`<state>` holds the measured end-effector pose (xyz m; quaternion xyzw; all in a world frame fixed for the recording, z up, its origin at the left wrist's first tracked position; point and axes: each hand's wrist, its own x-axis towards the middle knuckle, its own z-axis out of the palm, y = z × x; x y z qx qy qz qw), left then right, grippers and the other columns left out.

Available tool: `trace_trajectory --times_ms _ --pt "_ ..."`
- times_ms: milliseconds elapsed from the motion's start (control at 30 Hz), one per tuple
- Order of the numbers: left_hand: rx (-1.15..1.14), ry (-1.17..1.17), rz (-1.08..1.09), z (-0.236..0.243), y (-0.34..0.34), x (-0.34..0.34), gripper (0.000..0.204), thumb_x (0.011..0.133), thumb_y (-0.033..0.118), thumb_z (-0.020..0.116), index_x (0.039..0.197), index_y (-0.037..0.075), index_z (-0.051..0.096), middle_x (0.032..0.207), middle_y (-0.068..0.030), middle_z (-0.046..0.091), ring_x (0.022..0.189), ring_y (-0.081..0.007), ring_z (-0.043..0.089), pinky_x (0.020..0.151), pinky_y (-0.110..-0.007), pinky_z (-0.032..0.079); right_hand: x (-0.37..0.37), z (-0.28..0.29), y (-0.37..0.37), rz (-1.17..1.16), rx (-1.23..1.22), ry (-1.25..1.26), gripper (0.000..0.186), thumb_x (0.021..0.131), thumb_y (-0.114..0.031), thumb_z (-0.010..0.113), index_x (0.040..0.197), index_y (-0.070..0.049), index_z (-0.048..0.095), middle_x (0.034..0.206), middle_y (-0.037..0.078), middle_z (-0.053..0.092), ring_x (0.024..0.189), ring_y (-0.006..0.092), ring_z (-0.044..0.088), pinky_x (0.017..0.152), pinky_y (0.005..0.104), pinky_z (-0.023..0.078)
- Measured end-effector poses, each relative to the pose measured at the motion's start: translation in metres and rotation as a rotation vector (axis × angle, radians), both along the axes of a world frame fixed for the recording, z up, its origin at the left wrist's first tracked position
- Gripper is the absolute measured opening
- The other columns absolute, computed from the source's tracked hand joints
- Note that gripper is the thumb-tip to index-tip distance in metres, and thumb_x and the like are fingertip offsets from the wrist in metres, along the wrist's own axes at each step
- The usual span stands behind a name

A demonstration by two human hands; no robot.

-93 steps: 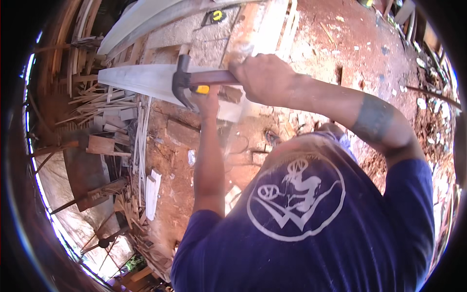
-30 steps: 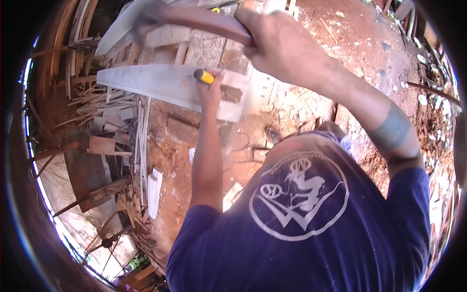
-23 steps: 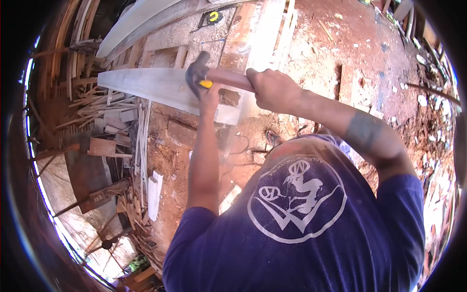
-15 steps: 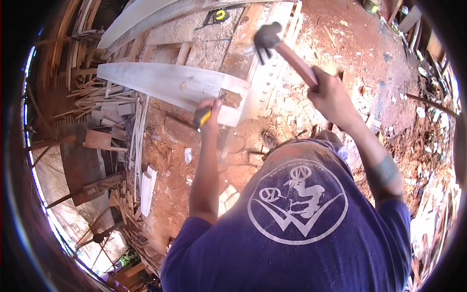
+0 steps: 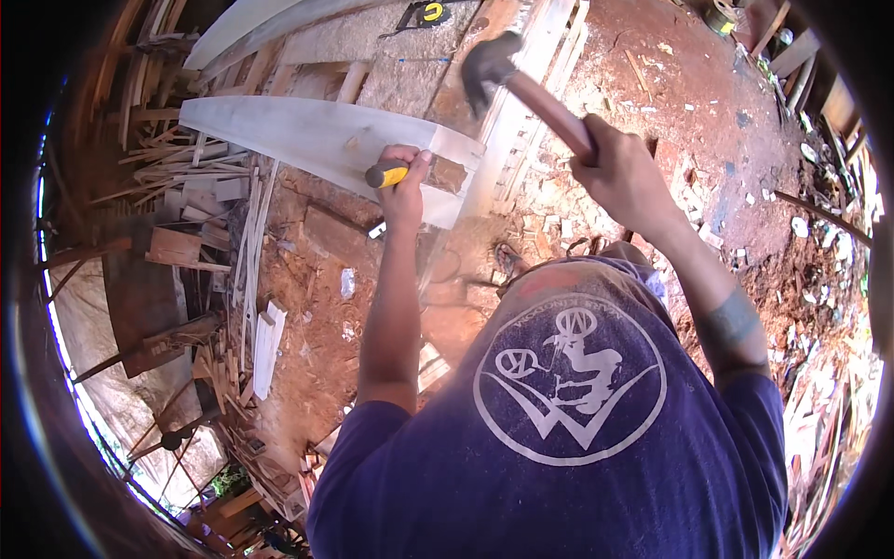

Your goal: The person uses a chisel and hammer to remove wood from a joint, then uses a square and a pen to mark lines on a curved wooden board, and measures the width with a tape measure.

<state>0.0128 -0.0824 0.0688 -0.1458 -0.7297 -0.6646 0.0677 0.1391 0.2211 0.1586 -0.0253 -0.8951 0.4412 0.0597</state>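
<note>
My left hand (image 5: pixel 406 180) is closed around a chisel (image 5: pixel 386 174) with a yellow and black handle, above the near end of a pale wooden beam (image 5: pixel 307 133). The handle's black butt points left; the blade is mostly hidden by my fingers. A rough brown recess (image 5: pixel 451 175) is cut into the beam's end, just right of that hand. My right hand (image 5: pixel 622 175) grips the wooden handle of a claw hammer (image 5: pixel 549 110), raised to the right of the beam. The hammer's dark head is slightly blurred and apart from the chisel.
Another long pale timber (image 5: pixel 247 37) lies beyond the beam, and a black and yellow tape measure (image 5: pixel 431 14) rests near it. Thin wood strips (image 5: pixel 200 168) are heaped at the left. A white offcut (image 5: pixel 269 348) lies on the reddish ground. Chips litter the floor at right.
My left hand has moved up onto the beam's end, and the chisel handle has swung from pointing down to pointing left. The hammer has shifted slightly left, still raised.
</note>
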Motion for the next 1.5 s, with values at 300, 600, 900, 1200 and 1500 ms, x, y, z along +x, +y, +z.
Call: trace_trajectory --times_ms 300,600,900,1200,1500 --pt "-0.576 0.425 0.101 -0.023 -0.028 -0.012 0.015 0.085 -0.001 0.07 0.095 0.001 0.058 0.091 -0.0081 0.059 0.083 -0.0161 0.056 0.076 -0.036 0.05 -0.019 0.108 -0.068 0.279 0.07 0.502 0.03 0.087 -0.006 0.061 0.116 0.0 0.06 0.074 0.015 0.071 0.073 0.0334 0.073 0.067 0.0434 0.059" --pt "-0.102 -0.054 0.073 0.017 0.015 0.006 0.02 0.088 0.003 0.074 0.082 0.005 0.054 0.082 0.0002 0.056 0.079 -0.0106 0.051 0.074 -0.029 0.045 -0.045 0.135 -0.037 0.145 0.178 0.695 0.029 0.08 -0.01 0.069 0.108 -0.003 0.063 0.076 0.019 0.068 0.076 0.0388 0.071 0.067 0.0467 0.058" --pt "-0.257 -0.053 -0.015 0.004 0.009 -0.021 0.013 0.088 0.003 0.07 0.09 0.004 0.057 0.088 0.0007 0.057 0.083 -0.0113 0.054 0.078 -0.03 0.047 -0.041 0.047 -0.035 0.382 0.377 0.213 0.033 0.083 -0.006 0.067 0.113 -0.004 0.053 0.075 0.021 0.067 0.075 0.0409 0.071 0.068 0.0497 0.057" --pt "-0.097 -0.185 0.041 0.031 0.035 -0.001 0.029 0.081 0.0 0.078 0.105 0.003 0.061 0.097 -0.0004 0.063 0.091 -0.0124 0.06 0.083 -0.031 0.051 -0.023 0.023 -0.036 0.273 0.113 0.288 0.03 0.081 -0.005 0.066 0.109 -0.002 0.056 0.07 0.023 0.065 0.071 0.0408 0.07 0.067 0.0514 0.056" --pt "-0.219 -0.143 0.0 0.002 -0.007 0.008 0.017 0.085 0.0 0.074 0.087 0.005 0.058 0.087 -0.0013 0.063 0.082 -0.0103 0.056 0.075 -0.028 0.047 0.021 -0.019 0.009 0.05 -0.028 0.007 0.027 0.081 -0.001 0.063 0.108 0.001 0.06 0.075 0.028 0.064 0.075 0.0456 0.067 0.067 0.0508 0.051"
